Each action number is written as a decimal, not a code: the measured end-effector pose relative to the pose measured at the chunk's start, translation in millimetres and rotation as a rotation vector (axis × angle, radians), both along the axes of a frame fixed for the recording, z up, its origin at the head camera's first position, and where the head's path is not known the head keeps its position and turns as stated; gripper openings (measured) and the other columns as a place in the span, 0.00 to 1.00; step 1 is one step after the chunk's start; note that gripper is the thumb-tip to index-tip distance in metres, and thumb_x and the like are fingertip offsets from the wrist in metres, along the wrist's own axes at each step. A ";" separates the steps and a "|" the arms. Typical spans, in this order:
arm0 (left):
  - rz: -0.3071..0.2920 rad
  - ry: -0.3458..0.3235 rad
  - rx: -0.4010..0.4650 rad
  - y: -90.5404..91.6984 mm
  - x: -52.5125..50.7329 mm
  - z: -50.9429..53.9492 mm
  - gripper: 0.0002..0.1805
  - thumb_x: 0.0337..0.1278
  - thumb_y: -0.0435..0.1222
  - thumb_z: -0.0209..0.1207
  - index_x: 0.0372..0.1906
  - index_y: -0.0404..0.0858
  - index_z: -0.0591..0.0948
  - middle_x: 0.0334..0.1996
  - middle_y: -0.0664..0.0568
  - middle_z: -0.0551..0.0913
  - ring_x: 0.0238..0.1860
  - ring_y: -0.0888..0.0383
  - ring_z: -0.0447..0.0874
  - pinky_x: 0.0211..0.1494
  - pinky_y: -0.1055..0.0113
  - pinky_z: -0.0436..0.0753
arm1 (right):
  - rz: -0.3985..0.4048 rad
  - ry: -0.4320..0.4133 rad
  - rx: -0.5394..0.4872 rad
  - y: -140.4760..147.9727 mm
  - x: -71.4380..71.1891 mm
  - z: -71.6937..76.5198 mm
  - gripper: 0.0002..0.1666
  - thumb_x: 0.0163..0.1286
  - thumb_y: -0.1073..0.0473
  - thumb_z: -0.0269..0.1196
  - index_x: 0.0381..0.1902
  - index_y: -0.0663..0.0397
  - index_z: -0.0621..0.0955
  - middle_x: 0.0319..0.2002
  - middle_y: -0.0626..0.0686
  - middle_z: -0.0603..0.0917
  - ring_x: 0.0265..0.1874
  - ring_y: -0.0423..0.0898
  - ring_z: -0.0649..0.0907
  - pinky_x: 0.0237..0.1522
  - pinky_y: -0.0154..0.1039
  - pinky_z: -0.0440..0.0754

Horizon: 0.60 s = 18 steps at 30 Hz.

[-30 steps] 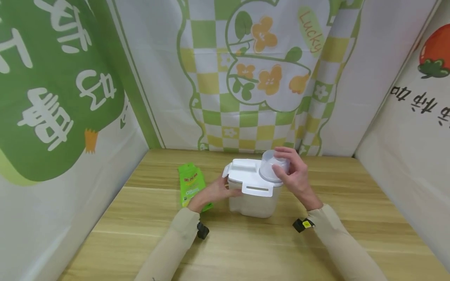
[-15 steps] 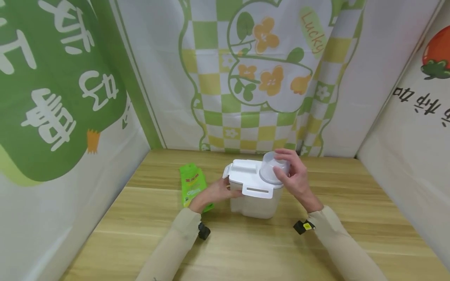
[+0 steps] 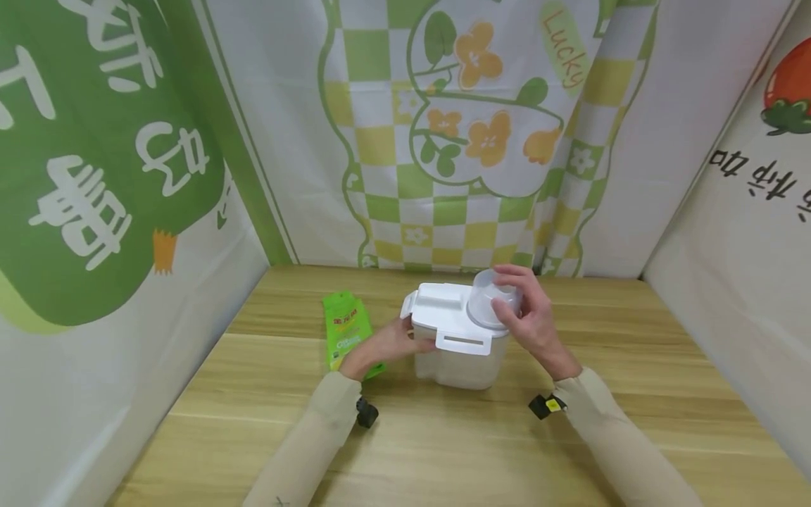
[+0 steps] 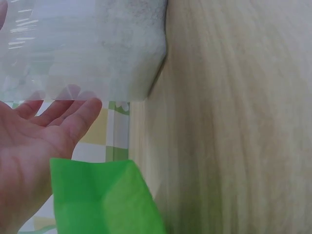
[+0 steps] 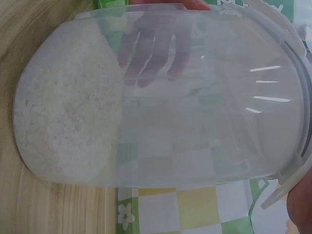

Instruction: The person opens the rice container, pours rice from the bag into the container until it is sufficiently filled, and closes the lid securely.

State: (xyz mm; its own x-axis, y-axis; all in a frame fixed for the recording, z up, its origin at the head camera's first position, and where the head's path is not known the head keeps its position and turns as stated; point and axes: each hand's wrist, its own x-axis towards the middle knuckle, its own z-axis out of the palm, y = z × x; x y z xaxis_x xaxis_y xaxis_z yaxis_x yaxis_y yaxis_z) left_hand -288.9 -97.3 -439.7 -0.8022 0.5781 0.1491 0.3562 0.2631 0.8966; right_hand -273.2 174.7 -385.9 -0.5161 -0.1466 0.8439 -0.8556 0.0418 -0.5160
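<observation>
A clear plastic rice container (image 3: 453,370) with a white lid (image 3: 437,318) stands upright on the table. My left hand (image 3: 394,341) grips its left end, thumb on the near side; in the left wrist view the fingers of this hand (image 4: 44,141) reach behind the wall. A translucent measuring cup (image 3: 483,310) sits upside down on the lid's right end. Fingers and thumb of my right hand (image 3: 535,317) hold the cup from the right. White rice (image 5: 68,107) fills the lower part of the container in the right wrist view.
Left of the container a green packet (image 3: 345,327) lies on the wooden table (image 3: 469,451), partly under my left forearm. A checked curtain (image 3: 443,232) hangs behind the table. Printed cloth walls stand at both sides.
</observation>
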 end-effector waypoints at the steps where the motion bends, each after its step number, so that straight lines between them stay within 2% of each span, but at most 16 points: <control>1: -0.003 0.000 0.001 -0.4 0.5 0.9 0.43 0.56 0.44 0.68 0.72 0.58 0.57 0.67 0.55 0.68 0.68 0.51 0.68 0.68 0.51 0.72 | 0.002 -0.003 0.006 0.4 0.2 0.1 0.20 0.52 0.75 0.61 0.46 0.75 0.78 0.55 0.73 0.74 0.58 0.50 0.75 0.55 0.30 0.78; 7: -0.037 0.007 -0.032 -5.1 1.8 5.3 0.42 0.59 0.48 0.65 0.74 0.54 0.55 0.69 0.54 0.66 0.70 0.50 0.67 0.69 0.49 0.71 | 0.012 -0.015 0.065 3.3 0.3 2.0 0.20 0.54 0.75 0.62 0.47 0.73 0.77 0.57 0.71 0.74 0.61 0.49 0.74 0.57 0.31 0.77; 11: -0.012 -0.014 -0.162 -10.6 2.2 9.5 0.44 0.58 0.59 0.62 0.74 0.50 0.57 0.69 0.51 0.69 0.69 0.49 0.69 0.68 0.51 0.73 | 0.002 -0.031 0.101 6.2 1.6 4.5 0.21 0.53 0.77 0.62 0.48 0.72 0.78 0.58 0.70 0.74 0.61 0.48 0.74 0.58 0.30 0.76; 13: -0.006 -0.032 -0.198 -13.6 2.0 12.0 0.46 0.57 0.60 0.61 0.74 0.46 0.57 0.69 0.49 0.68 0.69 0.47 0.68 0.68 0.51 0.73 | -0.002 -0.054 0.117 8.0 3.6 6.1 0.23 0.53 0.78 0.62 0.49 0.72 0.77 0.59 0.70 0.73 0.62 0.47 0.73 0.59 0.30 0.75; 15: -0.003 -0.049 -0.202 -16.9 2.0 14.9 0.48 0.57 0.59 0.62 0.76 0.46 0.54 0.70 0.47 0.67 0.70 0.45 0.68 0.68 0.51 0.73 | -0.011 -0.084 0.138 10.0 5.7 7.5 0.26 0.53 0.78 0.62 0.52 0.71 0.75 0.61 0.69 0.71 0.62 0.44 0.73 0.60 0.29 0.75; 18: -0.016 -0.066 -0.133 -21.3 0.8 18.7 0.52 0.58 0.52 0.65 0.78 0.48 0.46 0.73 0.46 0.61 0.71 0.43 0.65 0.69 0.51 0.73 | -0.023 -0.139 0.167 14.3 8.8 8.5 0.33 0.53 0.80 0.63 0.60 0.71 0.70 0.63 0.70 0.68 0.61 0.39 0.74 0.61 0.27 0.73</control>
State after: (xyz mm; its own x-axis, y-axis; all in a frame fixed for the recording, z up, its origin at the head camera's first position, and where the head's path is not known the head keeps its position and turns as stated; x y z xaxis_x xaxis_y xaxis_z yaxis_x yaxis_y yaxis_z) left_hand -288.1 -118.6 -421.0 -0.7983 0.6020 0.0171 0.3025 0.3763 0.8757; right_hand -264.5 189.0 -377.3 -0.6308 -0.2654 0.7292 -0.7744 0.1552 -0.6134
